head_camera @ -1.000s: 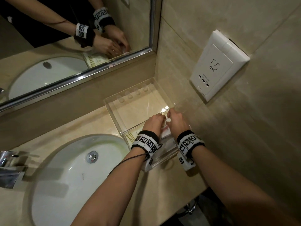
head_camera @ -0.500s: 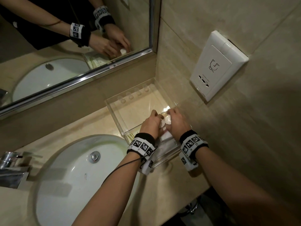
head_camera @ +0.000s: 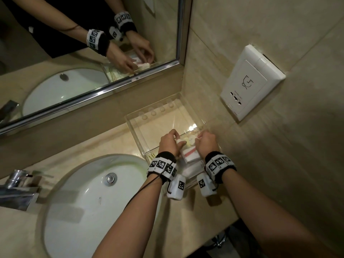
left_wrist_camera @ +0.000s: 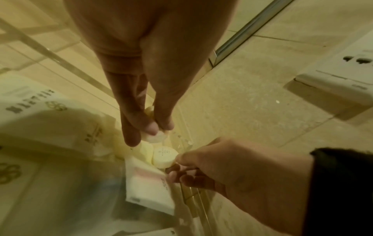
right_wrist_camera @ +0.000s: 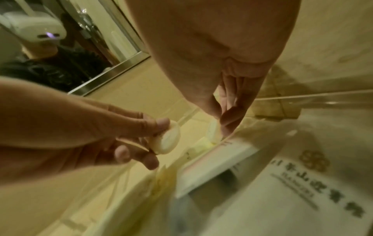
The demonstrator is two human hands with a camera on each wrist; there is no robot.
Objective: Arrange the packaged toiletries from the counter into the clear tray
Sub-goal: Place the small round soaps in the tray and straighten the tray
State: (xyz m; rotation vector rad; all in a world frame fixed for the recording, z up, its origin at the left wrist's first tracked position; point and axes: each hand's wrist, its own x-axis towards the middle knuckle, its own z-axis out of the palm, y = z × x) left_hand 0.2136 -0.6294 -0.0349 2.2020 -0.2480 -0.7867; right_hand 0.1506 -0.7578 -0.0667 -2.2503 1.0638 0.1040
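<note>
The clear tray (head_camera: 162, 123) stands on the counter in the corner under the mirror. Both my hands reach into its near half. My left hand (head_camera: 168, 140) pinches a small round white puck (left_wrist_camera: 155, 137) (right_wrist_camera: 169, 138) between thumb and fingertips. My right hand (head_camera: 204, 141) pinches a second round puck (left_wrist_camera: 163, 157) by its edge, close beside the first. Below them in the tray lie a white box with a pink stripe (head_camera: 189, 154) (left_wrist_camera: 147, 186) and flat white printed packets (head_camera: 191, 170) (right_wrist_camera: 302, 183). The far half of the tray holds nothing.
A white oval sink (head_camera: 83, 202) with a chrome faucet (head_camera: 16, 189) lies to the left of the tray. A mirror (head_camera: 74, 53) runs along the back wall, and a white wall socket (head_camera: 251, 82) is on the right wall. The counter's front edge (head_camera: 214, 237) is just behind my wrists.
My hands have moved slightly farther into the tray and drawn apart. Two round pucks now show between them, where earlier the hands were closed together over the packets.
</note>
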